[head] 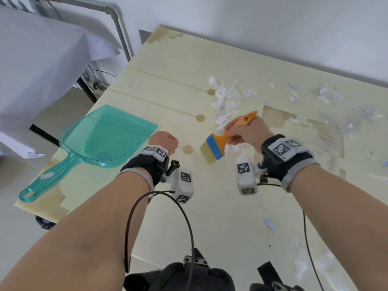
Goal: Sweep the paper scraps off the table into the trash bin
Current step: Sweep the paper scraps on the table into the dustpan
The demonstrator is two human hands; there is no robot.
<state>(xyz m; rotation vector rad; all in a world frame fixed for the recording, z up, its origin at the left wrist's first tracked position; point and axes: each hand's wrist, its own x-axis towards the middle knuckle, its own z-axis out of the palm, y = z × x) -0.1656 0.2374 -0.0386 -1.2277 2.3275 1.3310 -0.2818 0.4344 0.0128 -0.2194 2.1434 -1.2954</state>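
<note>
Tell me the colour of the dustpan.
Translucent teal-green dustpan, seen clearly in the head view.

A white-draped table (42,59) stands at left (a grey pipe (117,24) behind it).

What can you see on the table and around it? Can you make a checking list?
Surface: pale table, veneer chipped in patches.
Job's things: paper scraps piled mid-table, more scattered right; orange brush; teal dustpan lying at the left edge. Trash bin: nothing seen.
Clutter: nothing seen.
Hands: right hand grips the brush handle; left hand fisted, holding nothing.
Cables: black cables hang from wrist trackers.
Surroundings: white wall, cloth-covered table on the left.
</note>
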